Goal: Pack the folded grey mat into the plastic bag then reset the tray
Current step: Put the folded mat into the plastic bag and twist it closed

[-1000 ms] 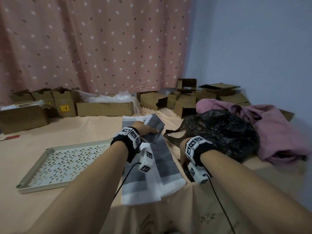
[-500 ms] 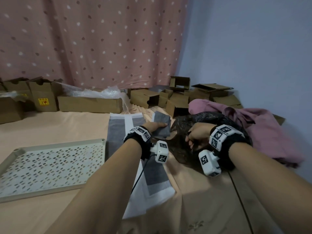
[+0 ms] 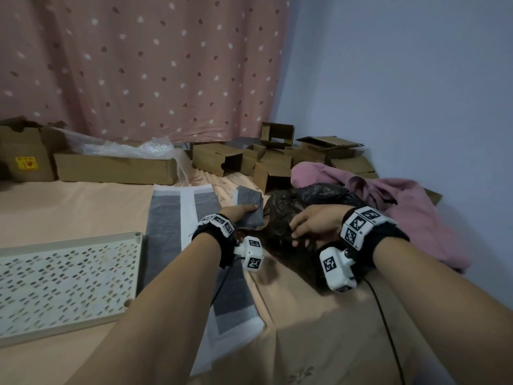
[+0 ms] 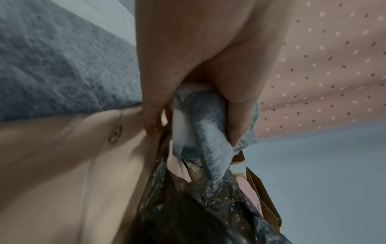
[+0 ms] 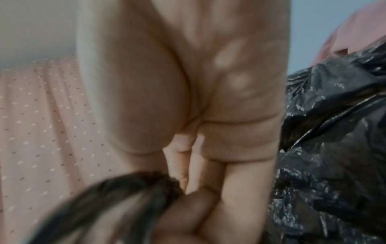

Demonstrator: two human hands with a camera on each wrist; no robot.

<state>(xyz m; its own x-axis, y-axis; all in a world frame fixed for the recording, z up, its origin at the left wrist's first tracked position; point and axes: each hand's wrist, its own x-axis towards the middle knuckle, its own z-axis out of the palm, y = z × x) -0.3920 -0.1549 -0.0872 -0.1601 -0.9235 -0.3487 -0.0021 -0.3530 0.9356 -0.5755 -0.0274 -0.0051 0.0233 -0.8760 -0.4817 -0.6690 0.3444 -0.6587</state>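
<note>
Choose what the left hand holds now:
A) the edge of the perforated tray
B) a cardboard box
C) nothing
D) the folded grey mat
D: the left hand grips the folded grey mat beside the black plastic bag; the left wrist view shows fingers curled round it.

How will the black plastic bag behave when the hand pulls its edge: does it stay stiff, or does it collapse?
The black plastic bag is probably floppy: its film lies crumpled, with many creases. It likely bunches up rather than staying open; where the right hand pinches its edge, the film gathers into a strand. The glossy wrinkles suggest that it is thin and light.
</note>
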